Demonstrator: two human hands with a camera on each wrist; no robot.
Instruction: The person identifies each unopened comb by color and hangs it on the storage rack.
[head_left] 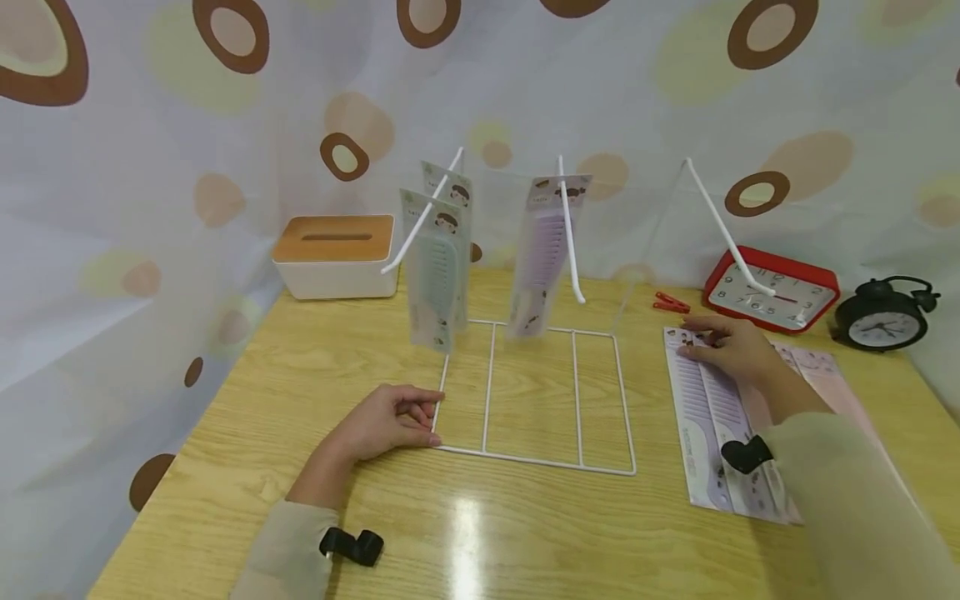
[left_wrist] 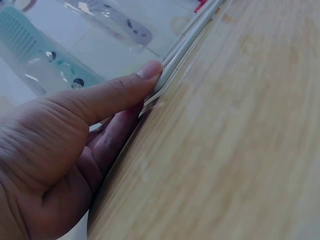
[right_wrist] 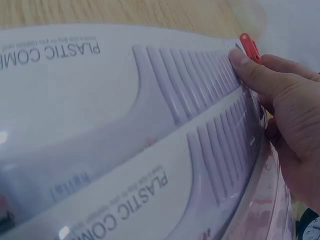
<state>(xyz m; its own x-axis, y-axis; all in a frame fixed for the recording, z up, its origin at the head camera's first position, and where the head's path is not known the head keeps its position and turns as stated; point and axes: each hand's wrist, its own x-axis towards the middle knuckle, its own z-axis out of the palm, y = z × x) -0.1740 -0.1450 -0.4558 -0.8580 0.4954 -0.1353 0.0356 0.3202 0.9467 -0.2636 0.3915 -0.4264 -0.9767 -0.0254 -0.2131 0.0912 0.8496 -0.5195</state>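
Observation:
A white wire display rack (head_left: 534, 461) stands on the table, its hooks slanting up toward me. My left hand (head_left: 386, 422) holds its front left corner, thumb on the wire (left_wrist: 172, 65) and the other fingers curled beneath. Two packaged green combs (head_left: 433, 279) hang on the left hook and a packaged purple comb (head_left: 542, 250) on the middle one; the right hook is bare. My right hand (head_left: 731, 350) pinches the far end of a flat-lying packaged purple comb (head_left: 686, 408), thumb on top (right_wrist: 245, 62). Another purple comb package (right_wrist: 210, 155) lies beside it, overlapped.
Pink packages (head_left: 817, 367) lie under my right forearm. Behind them are a red square clock (head_left: 780, 287), a black alarm clock (head_left: 881, 321) and a red clip (head_left: 670, 303). A white tissue box with a wooden lid (head_left: 337, 267) stands at the back left, before a patterned curtain (head_left: 225, 150).

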